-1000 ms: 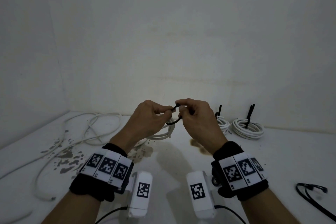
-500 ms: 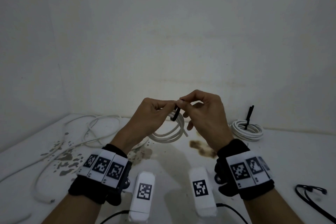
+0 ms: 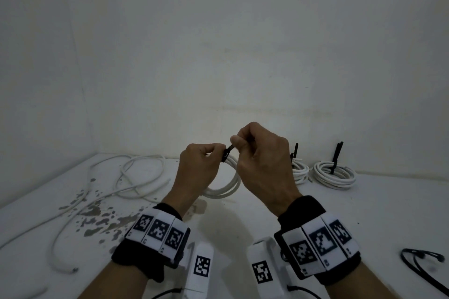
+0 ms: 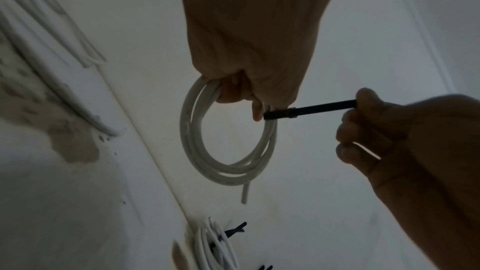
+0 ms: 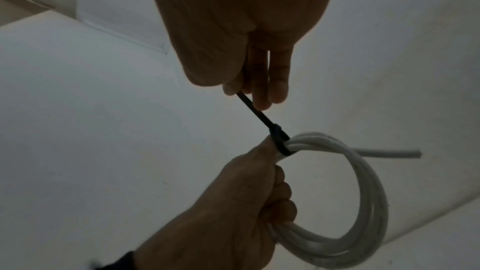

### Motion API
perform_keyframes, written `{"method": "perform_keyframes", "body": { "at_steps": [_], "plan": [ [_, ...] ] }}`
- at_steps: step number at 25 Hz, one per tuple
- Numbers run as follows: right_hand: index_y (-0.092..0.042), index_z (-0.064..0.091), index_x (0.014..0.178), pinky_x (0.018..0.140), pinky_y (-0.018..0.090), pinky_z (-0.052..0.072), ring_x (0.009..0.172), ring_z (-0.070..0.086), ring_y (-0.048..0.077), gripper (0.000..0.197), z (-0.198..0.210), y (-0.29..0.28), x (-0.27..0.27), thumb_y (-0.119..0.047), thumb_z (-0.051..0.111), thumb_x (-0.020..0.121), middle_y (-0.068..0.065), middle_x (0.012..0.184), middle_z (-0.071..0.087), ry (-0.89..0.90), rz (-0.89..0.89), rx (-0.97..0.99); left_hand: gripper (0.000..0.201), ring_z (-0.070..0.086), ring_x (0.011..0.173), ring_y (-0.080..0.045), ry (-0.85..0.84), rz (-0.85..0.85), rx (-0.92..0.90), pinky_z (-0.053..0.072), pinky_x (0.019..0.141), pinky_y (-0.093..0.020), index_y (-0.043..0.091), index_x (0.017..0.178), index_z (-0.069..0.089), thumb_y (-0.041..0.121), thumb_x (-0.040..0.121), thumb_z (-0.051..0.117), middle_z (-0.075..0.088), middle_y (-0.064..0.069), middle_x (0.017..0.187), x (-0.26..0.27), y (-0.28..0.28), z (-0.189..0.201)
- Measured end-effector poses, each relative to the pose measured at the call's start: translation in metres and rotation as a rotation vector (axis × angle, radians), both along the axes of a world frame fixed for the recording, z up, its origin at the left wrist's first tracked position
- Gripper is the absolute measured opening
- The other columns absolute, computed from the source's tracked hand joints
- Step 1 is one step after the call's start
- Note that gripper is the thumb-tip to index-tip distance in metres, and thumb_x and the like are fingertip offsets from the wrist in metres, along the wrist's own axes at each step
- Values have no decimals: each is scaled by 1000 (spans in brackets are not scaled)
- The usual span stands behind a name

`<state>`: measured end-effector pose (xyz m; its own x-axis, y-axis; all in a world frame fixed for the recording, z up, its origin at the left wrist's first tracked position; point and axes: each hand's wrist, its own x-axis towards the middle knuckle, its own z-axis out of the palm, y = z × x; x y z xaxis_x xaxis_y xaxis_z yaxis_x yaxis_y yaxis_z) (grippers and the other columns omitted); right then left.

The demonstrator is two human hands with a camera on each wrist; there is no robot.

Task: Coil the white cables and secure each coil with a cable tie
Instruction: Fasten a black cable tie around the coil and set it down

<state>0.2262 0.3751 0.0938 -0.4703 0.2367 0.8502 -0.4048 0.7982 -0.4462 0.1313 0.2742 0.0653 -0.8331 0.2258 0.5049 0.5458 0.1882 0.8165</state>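
My left hand [image 3: 199, 165] grips a white cable coil [image 3: 228, 182] held up above the table; the coil [image 4: 228, 143] hangs below its curled fingers. A black cable tie [image 4: 309, 110] is looped round the coil's strands next to my left thumb. My right hand [image 3: 257, 153] pinches the tie's tail [image 5: 253, 108] between thumb and fingers, and the strap runs taut from the tie head [image 5: 279, 132] at the coil [image 5: 363, 192] up to it. One cut cable end [image 5: 389, 153] sticks out sideways.
Two tied white coils [image 3: 335, 175] [image 3: 300, 170] with upright black tie tails lie at the back right by the wall. Loose white cables [image 3: 136, 177] sprawl over the stained left side of the table [image 3: 364, 206]. Black cable ties [image 3: 420, 264] lie at the right front.
The tie's wide loop has drawn in tight round the coil. My right hand has risen and moved away with the tail, and the coil has lifted with my left hand.
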Motion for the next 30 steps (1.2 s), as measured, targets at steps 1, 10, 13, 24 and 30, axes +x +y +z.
{"method": "perform_keyframes", "body": {
  "at_steps": [1,10,13,24,30],
  "plan": [
    [-4,57,73,50,3,34,54,53,-5,20,-1,-4,0,2,65,91,-18,55,47,-7,36,-5,38,28,34,-7,-44,15,25,25,42,-21,23,57,67,26,94,59,34,8,35,-3,-3,-1],
    [-5,59,79,55,40,50,55,62,25,17,0,-17,7,-9,64,95,5,63,63,-179,241,134,21,61,94,-28,-209,21,234,55,76,-49,12,98,78,25,91,63,74,-6,92,-16,-12,3],
    [-14,59,89,56,38,58,65,70,24,19,15,-15,15,-30,67,94,0,83,66,-367,221,-198,22,59,53,-17,-208,58,193,42,52,-26,19,102,78,31,93,61,75,-5,84,-19,-13,1],
    [-18,46,69,42,23,36,38,37,15,40,18,-1,10,-32,37,105,-2,50,36,-797,601,-1157,23,66,72,-7,-1,71,40,48,64,-16,25,100,78,29,96,56,72,16,84,-3,3,-1],
    [-22,33,59,38,20,19,37,14,11,40,15,-21,15,-19,38,98,-6,46,18,-812,556,-1027,28,61,56,-17,92,121,120,48,58,-31,24,68,71,22,93,57,69,20,64,4,2,0]
  ]
}}
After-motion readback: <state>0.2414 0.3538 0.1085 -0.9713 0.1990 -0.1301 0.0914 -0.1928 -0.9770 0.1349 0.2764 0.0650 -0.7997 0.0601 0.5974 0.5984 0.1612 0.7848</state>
